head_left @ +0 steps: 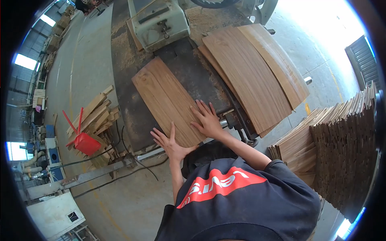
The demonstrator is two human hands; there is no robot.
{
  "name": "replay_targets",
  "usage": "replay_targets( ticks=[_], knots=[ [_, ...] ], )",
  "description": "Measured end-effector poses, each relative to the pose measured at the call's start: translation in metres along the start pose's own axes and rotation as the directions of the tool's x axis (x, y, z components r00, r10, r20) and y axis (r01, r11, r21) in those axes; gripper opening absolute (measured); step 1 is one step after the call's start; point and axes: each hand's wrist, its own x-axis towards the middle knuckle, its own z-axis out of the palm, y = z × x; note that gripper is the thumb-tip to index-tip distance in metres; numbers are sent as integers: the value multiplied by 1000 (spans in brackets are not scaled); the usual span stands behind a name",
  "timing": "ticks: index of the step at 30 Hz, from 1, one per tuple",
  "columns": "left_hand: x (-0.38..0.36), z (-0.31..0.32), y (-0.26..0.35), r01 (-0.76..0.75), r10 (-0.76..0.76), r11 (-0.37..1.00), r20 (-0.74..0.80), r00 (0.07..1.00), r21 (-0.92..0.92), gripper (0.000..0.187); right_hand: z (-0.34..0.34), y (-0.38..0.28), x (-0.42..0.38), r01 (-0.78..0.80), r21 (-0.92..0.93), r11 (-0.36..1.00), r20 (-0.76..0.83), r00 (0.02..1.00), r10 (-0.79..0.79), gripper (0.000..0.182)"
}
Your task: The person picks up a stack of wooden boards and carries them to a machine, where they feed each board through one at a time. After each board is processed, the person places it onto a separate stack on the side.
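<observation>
A brown wooden board lies flat on the dark machine table, its far end near the pale machine housing. My left hand rests at the board's near left edge, fingers spread. On the right side of the same board lies my right hand, its fingers also apart and pressed flat near the edge. Neither hand is wrapped round anything. To the right, several wider wooden panels are stacked, overlapping one another.
A tall stack of thin boards stands at the right. At the left are a red plastic object and a pile of wood strips. A metal rail and black cables run below the table at the left.
</observation>
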Motion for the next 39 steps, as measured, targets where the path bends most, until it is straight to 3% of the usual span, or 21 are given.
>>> replay_targets(
  ticks=[9, 39],
  knots=[
    [27, -4, -30, -248, 250, 965, 13, 968, -85, 136, 9, -16, -7, -124, -13, 992, -68, 990, 123, 66],
    [152, 7, -40, -323, 323, 946, -6, 946, -20, 137, 41, 24, 112, -142, -92, 986, -203, 972, 121, 55]
  ],
)
